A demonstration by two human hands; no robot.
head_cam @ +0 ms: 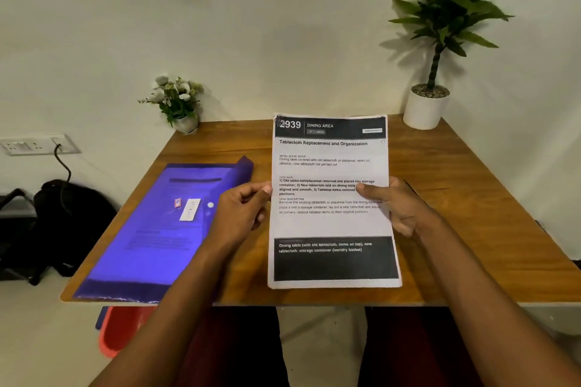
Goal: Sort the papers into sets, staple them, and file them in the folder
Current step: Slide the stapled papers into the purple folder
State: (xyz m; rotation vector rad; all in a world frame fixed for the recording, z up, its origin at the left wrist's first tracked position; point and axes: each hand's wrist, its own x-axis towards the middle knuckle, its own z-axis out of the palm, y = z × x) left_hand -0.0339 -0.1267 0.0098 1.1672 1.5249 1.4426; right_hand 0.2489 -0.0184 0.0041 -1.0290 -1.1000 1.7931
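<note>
Both hands hold paper set (331, 223) upright over desk (471, 229) — left hand (242, 214) pinching left edge, right hand (396, 207) fingers grasping right edge. Blue folder (151, 229) flat on desk, just left — stapled corner top left.

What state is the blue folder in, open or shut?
Apparently open: the blue folder lies flat on the table, but its flap curls up, off the white snap; the left hand hides the rest.
</note>
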